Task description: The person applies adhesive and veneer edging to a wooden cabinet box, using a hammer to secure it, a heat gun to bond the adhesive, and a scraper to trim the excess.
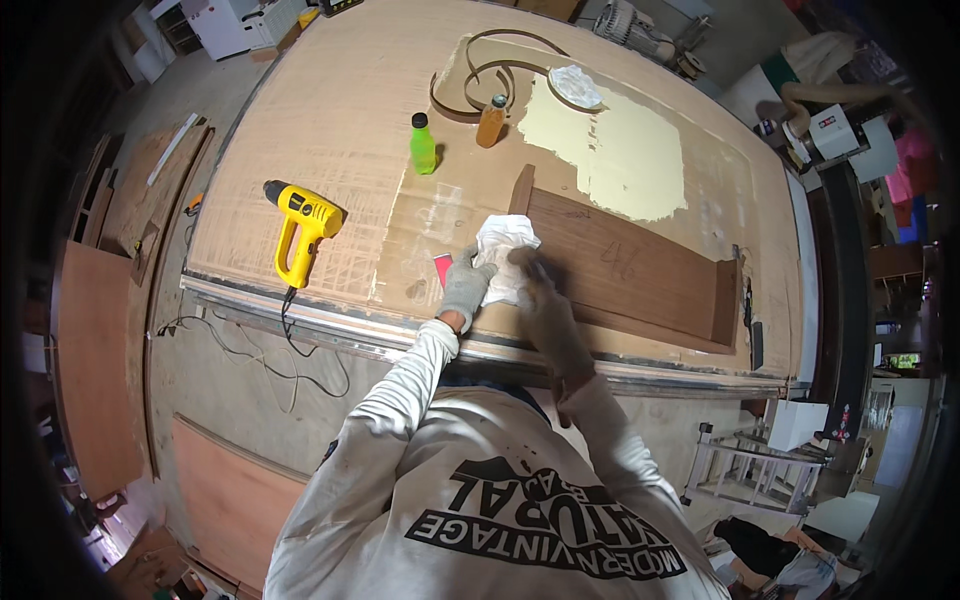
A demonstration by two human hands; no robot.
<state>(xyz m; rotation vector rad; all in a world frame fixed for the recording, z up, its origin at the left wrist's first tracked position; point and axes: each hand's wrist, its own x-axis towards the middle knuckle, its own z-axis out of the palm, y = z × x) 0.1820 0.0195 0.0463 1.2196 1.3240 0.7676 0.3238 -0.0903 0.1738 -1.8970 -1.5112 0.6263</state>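
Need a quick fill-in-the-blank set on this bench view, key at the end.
1. The heat gun has a ____ body.
2. The left hand is on a crumpled cloth coloured ____.
3. The green bottle stands to the ____ of the amber bottle.
4. From the cloth, the brown wooden panel extends toward the person's ____.

Missing words: yellow; white; left; right.

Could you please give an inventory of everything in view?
Worktable: 1, tan, centre
Heat gun: 1, yellow and black, left
Green bottle: 1, green, table's far half
Amber bottle: 1, amber, right of that
Curled strips: count unclear, brown, behind bottles
Crumpled cloth: 1, white, far side
Near cloth: 1, white, near middle
Red object: 1, red, near edge
Wooden piece: 1, brown, right
Pale patch: 1, cream, beyond wooden piece
Motor: 1, grey, beyond table
Left hand: 1, grey glove, on near cloth
Right hand: 1, greyish, at near cloth
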